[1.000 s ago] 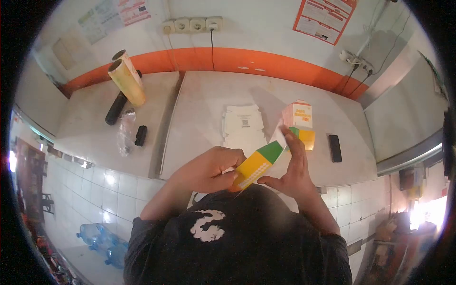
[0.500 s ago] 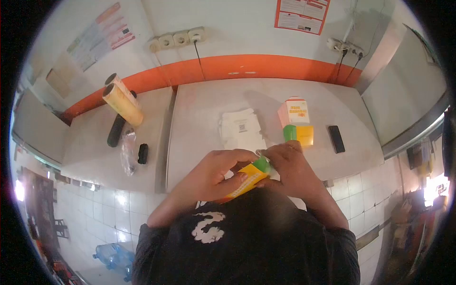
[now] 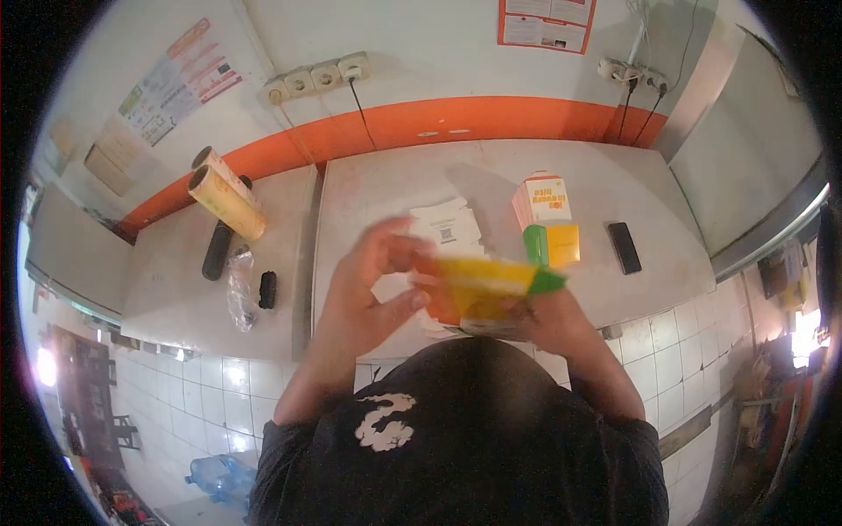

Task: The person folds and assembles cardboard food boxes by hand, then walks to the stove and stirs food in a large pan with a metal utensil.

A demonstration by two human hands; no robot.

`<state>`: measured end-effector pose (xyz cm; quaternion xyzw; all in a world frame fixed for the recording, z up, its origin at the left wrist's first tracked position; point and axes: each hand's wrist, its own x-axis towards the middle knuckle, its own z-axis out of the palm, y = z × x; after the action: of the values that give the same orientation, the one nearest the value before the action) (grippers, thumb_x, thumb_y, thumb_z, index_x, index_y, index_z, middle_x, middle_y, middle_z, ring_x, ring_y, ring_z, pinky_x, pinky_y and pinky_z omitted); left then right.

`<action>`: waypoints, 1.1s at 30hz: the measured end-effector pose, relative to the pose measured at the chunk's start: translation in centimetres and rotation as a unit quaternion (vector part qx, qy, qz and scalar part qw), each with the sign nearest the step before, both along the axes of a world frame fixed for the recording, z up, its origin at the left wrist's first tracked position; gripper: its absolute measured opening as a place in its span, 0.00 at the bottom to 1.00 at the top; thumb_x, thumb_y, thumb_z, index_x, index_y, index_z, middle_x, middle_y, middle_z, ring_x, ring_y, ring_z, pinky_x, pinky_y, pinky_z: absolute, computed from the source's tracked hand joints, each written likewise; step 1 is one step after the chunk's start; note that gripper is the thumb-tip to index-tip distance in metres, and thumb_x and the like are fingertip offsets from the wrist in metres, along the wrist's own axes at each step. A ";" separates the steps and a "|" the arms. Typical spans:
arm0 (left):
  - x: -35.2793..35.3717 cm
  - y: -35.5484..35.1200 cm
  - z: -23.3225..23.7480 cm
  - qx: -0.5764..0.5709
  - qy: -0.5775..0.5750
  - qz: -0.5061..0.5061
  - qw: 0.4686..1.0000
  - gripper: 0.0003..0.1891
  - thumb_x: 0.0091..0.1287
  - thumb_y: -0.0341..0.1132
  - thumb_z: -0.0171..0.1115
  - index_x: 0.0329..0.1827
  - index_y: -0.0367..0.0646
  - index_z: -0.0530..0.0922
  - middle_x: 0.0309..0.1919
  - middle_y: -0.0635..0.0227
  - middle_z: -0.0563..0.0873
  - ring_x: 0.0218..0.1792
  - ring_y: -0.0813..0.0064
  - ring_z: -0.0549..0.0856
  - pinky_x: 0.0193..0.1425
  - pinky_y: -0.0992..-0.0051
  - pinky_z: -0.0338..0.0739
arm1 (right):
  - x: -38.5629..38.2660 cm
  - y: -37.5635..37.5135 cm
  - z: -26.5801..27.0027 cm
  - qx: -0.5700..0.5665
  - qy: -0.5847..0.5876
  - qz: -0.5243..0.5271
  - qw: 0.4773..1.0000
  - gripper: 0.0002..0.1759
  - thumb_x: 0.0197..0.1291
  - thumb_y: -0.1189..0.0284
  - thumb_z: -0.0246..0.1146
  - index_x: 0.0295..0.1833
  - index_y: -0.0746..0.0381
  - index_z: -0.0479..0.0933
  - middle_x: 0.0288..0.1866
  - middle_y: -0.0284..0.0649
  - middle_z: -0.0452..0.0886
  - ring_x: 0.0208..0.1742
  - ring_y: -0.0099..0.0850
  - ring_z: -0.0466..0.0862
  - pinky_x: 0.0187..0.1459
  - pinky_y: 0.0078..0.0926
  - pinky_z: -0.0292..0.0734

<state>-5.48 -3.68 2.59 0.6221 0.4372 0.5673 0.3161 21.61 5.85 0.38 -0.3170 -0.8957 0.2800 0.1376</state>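
carton (image 3: 482,277) is held, blurred, over the table (image 3: 373,180) by the right hand (image 3: 557,324); the left hand (image 3: 368,280) is spread at its orange end, contact unclear. 2 tubes (image 3: 226,202) are seen at left.

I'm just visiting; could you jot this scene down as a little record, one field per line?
Left grip: open, at the orange end of a yellow-and-green carton; contact too blurred to tell
Right grip: holding that carton near its green end
Table: flat white cardboard, partly hidden
Table, right side: second yellow-and-green carton, white-and-pink box, slim black object
Surface at left: yellowish roll, clear plastic
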 end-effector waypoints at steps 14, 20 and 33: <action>3.3 -1.1 -0.2 -0.083 0.246 -0.096 0.961 0.26 0.73 0.49 0.70 0.69 0.43 0.84 0.54 0.48 0.90 0.55 0.44 0.88 0.62 0.58 0.82 | 0.1 -0.7 -0.3 0.023 0.151 0.134 0.979 0.17 0.71 0.57 0.70 0.49 0.60 0.83 0.47 0.45 0.89 0.49 0.51 0.87 0.57 0.47 0.80; 2.5 -1.5 -1.4 -0.141 0.419 -0.017 0.897 0.19 0.82 0.47 0.56 0.66 0.48 0.84 0.40 0.53 0.91 0.42 0.46 0.89 0.46 0.51 0.83 | -0.7 -1.7 1.1 0.316 0.335 -0.160 0.873 0.21 0.58 0.72 0.78 0.55 0.62 0.78 0.50 0.45 0.87 0.52 0.53 0.86 0.58 0.50 0.81; 2.2 -0.7 -1.6 -0.132 0.144 0.000 0.981 0.07 0.77 0.33 0.63 0.48 0.38 0.82 0.39 0.48 0.90 0.42 0.46 0.91 0.46 0.59 0.84 | -1.2 -3.0 2.6 0.118 0.178 0.016 0.977 0.15 0.63 0.77 0.69 0.56 0.62 0.84 0.45 0.50 0.83 0.47 0.51 0.85 0.50 0.46 0.82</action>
<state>-3.25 -4.41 0.97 0.6499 0.5496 0.4089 0.3291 20.40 2.84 2.95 -0.2291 -0.8886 0.2268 0.3262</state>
